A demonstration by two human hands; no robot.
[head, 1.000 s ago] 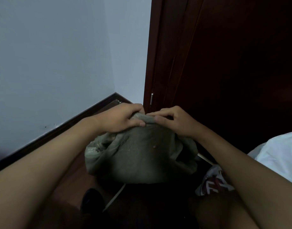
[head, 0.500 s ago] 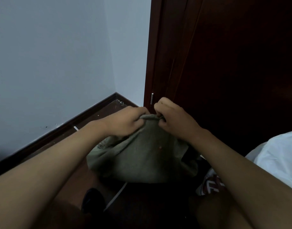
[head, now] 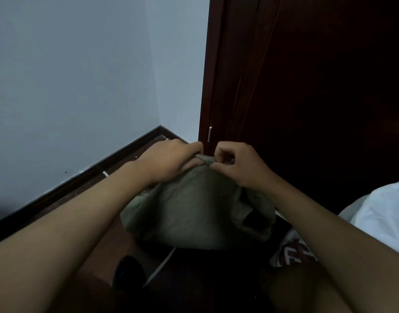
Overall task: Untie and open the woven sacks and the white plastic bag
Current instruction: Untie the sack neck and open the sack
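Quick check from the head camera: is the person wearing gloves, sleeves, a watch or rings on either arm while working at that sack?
No. The left hand and right hand are bare: no gloves, and no rings or watch visible. Both forearms are uncovered to the frame edge, with no sleeve in view.

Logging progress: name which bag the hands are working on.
The grey-green woven sack: both hands grip its gathered top, unlike the white plastic bag at right.

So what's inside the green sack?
Can't see inside. The green sack is bunched closed at the top, where the left hand and right hand pinch it. Its cloth hides whatever it holds.
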